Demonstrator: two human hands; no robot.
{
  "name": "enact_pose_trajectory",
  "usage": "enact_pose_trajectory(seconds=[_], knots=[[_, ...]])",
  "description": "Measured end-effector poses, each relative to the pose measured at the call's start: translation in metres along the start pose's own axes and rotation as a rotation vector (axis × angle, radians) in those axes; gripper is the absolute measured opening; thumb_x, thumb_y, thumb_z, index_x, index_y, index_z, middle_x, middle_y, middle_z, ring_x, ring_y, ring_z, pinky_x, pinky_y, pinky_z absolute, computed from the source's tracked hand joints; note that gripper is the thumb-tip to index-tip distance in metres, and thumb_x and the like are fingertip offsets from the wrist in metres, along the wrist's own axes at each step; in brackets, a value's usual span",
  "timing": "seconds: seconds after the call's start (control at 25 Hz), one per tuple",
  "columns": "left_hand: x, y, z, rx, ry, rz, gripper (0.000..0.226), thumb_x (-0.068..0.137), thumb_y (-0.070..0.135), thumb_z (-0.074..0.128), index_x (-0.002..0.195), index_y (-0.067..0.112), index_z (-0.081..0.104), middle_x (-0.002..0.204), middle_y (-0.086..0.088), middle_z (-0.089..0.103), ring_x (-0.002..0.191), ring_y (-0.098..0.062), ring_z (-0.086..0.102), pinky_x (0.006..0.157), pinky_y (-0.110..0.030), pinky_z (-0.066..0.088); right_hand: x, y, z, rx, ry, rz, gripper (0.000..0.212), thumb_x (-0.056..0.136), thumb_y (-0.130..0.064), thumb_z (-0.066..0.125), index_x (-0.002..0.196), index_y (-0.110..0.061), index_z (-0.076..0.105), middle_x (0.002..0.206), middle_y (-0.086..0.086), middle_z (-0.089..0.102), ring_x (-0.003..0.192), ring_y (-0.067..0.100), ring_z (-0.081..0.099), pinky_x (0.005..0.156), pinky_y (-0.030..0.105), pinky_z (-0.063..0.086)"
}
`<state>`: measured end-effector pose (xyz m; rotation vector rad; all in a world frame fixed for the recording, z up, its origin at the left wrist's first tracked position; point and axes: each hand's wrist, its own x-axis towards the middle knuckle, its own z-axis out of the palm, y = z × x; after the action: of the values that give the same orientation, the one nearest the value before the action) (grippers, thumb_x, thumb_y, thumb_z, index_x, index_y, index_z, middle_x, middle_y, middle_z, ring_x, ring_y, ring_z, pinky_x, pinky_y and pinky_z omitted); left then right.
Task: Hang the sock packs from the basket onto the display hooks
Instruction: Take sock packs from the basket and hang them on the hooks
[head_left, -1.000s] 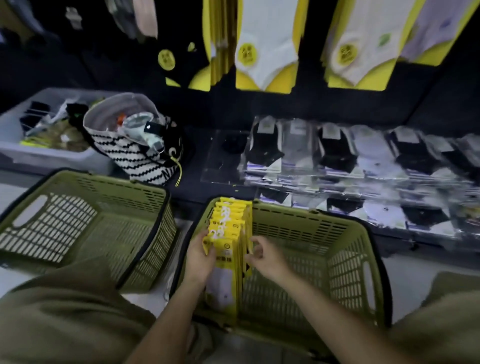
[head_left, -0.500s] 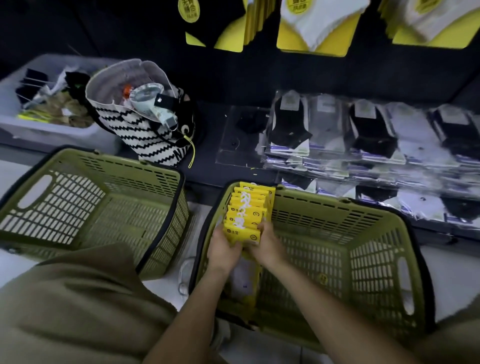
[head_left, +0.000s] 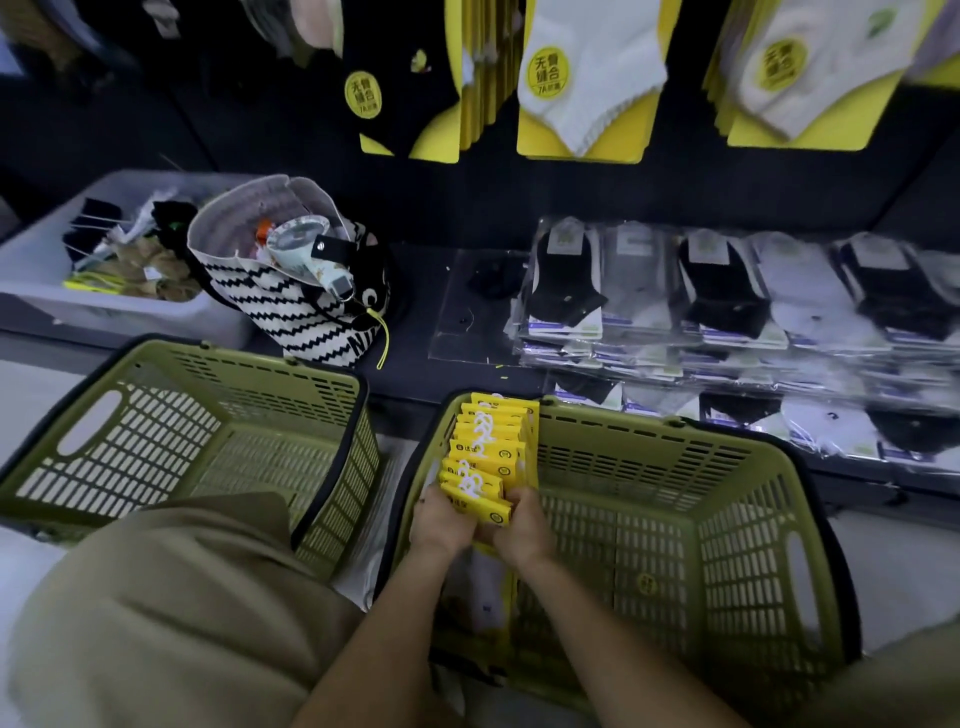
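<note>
Yellow sock packs (head_left: 485, 454) stand on edge in a row along the left wall of the right-hand green basket (head_left: 675, 452), white hook tabs uppermost. The left hand (head_left: 441, 525) and right hand (head_left: 522, 530) grip the nearest packs from either side, fingers curled round the card edges. A second green basket (head_left: 130, 447) sits just to the left. Behind it, a zigzag-striped bag (head_left: 311, 322) and a grey bin (head_left: 130, 317) of loose items rest on a dark shelf. Clear-wrapped socks (head_left: 727, 296) lie in overlapping rows to the right. Above, yellow-backed socks (head_left: 587, 78) hang on the display wall.
</note>
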<state>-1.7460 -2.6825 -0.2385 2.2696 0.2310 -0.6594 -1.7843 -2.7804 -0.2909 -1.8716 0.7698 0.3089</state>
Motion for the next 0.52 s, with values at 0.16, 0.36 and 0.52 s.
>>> enact_pose_trajectory(seconds=[0.16,0.36,0.52], knots=[[-0.002,0.008,-0.002,-0.134,0.038,0.007,0.036,0.074,0.011,0.074,0.108,0.009,0.064,0.11,-0.013,0.068,0.104,-0.028,0.063,0.091,-0.041,0.051,0.0,0.002,-0.015,-0.018,-0.108,-0.097,0.047,0.071,-0.02,0.079,0.115,-0.015,0.063,0.112,0.007,0.067,0.102,0.022,0.063,0.086,0.033,0.052],[-0.009,0.018,0.007,-0.213,-0.35,0.144,0.089,0.06,0.01,0.087,0.133,0.014,0.037,0.127,-0.002,0.055,0.12,-0.019,0.051,0.1,-0.035,0.045,-0.014,0.008,-0.104,0.12,-0.235,-0.134,0.052,0.07,-0.009,0.08,0.118,-0.006,0.06,0.102,0.004,0.067,0.088,0.012,0.061,0.079,0.022,0.049],[-0.026,0.06,0.027,-0.266,-0.266,0.298,0.062,0.062,0.021,0.086,0.112,0.023,0.049,0.101,0.009,0.062,0.091,0.004,0.062,0.073,-0.014,0.05,-0.034,-0.002,-0.164,0.329,-0.12,-0.191,0.044,0.071,-0.003,0.077,0.111,-0.008,0.06,0.095,0.005,0.071,0.079,0.006,0.066,0.073,0.019,0.052]])
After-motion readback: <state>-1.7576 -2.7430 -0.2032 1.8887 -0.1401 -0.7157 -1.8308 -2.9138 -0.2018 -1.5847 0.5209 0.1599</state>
